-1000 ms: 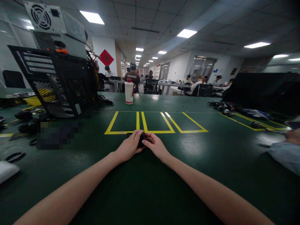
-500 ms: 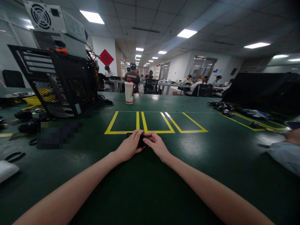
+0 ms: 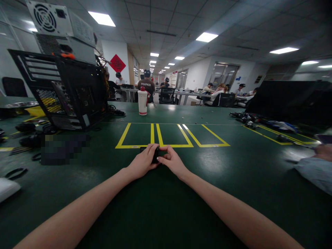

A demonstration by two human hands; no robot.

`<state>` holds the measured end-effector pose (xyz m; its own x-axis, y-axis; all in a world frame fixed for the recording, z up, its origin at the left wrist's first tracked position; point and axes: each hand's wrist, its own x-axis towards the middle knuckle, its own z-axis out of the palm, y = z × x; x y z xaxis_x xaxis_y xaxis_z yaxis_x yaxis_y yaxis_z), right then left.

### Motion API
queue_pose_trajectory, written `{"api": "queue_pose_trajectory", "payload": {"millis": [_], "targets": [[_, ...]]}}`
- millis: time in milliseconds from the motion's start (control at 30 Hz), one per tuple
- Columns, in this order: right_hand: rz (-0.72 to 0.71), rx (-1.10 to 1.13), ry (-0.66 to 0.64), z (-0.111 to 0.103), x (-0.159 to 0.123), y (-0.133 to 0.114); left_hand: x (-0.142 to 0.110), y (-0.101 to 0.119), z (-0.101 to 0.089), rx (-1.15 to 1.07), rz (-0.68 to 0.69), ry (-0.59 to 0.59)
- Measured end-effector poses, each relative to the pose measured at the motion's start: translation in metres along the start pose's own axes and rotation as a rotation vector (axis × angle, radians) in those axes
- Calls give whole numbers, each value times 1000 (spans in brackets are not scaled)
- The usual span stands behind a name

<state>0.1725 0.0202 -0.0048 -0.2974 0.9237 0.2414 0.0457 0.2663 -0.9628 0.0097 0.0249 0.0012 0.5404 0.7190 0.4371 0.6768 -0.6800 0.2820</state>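
A small black boxy object, mostly covered by my fingers, lies at the near edge of the yellow tape outlines; its kind cannot be made out. My left hand is closed over it from the left, fingers across its top. From the right, my right hand touches its right side with curled fingers, the thumb tip low against its edge. Both hands rest low on the green table.
An open black computer case with a power supply on top stands at left. A white cup stands at the back. Yellow tape outlines mark the table. At right are cables and another person's sleeve.
My right thumb has slid slightly down and left along the black object's side. My left hand holds still around it.
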Motion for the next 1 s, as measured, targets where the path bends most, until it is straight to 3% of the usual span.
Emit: {"api": "queue_pose_trajectory", "payload": {"millis": [400, 1000], "targets": [[60, -23, -5, -1, 1, -2, -1, 1, -1, 8, 3, -7], [40, 19, 8, 2, 1, -3, -1, 2, -2, 6, 1, -9]]}}
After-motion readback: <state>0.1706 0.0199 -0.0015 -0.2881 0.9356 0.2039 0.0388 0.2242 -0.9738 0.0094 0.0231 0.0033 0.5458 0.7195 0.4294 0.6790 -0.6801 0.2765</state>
